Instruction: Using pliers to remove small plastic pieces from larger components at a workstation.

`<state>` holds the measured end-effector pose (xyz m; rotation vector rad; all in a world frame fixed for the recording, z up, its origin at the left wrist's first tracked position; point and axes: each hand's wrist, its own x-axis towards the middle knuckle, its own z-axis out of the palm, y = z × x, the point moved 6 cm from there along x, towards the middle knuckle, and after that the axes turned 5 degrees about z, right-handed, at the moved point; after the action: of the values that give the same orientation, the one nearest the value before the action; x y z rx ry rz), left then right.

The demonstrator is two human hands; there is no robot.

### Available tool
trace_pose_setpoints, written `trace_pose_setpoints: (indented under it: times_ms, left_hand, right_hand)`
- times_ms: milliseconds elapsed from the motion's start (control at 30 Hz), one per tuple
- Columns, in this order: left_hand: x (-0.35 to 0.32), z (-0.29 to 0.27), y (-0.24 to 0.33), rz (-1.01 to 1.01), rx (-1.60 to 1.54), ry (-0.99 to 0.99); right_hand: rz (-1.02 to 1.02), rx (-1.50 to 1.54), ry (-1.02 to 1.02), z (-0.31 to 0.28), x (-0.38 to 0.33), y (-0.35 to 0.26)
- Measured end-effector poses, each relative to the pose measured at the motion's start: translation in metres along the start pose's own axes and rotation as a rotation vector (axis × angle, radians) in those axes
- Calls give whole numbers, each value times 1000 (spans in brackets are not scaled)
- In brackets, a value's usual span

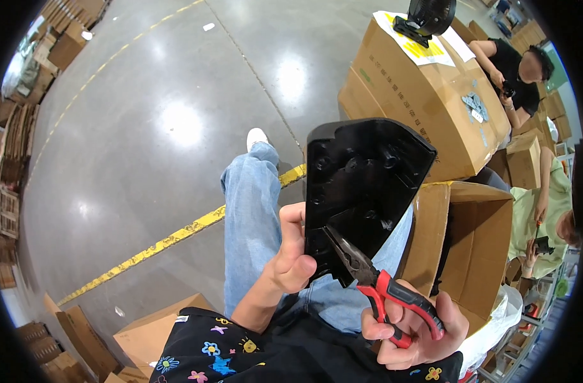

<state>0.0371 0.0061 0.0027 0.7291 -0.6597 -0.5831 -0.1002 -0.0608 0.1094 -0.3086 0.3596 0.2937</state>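
My left hand [291, 255] grips the lower left edge of a black moulded plastic housing [362, 172], held up over my lap with its hollow inner side toward me. Round bosses and ribs stand out inside it. In my right hand [425, 332] is a pair of long-nose pliers [384, 287] with red and black handles. My fingers wrap round the handles, which are spread a little. The jaws reach over the housing's lower part, near its bottom edge; whether they pinch the plastic I cannot tell.
At right stands an open cardboard box [473, 249]; beyond it a large closed carton [413, 96] carries a black round device [432, 18]. Two people sit at right, one in black [518, 76], one in green [547, 217], handling small black parts. A yellow line [164, 246] crosses the floor.
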Motion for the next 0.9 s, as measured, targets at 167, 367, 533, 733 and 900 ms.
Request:
trace_pose_setpoints:
  times_ms: [167, 367, 533, 733, 900]
  left_hand:
    - [2, 3, 7, 38, 95, 7]
    - [-10, -5, 6, 2, 91, 11]
    - [-9, -2, 12, 16, 62, 23]
    - [-12, -6, 13, 3, 110, 53]
    - [-25, -21, -2, -81, 10, 67]
  right_hand:
    - [31, 193, 99, 1, -2, 8]
    - [82, -290, 207, -2, 8, -1]
    - [-31, -750, 200, -1, 6, -13]
    - [-204, -1109, 148, -1, 13, -17]
    - [-298, -1520, 50, 2, 18, -18]
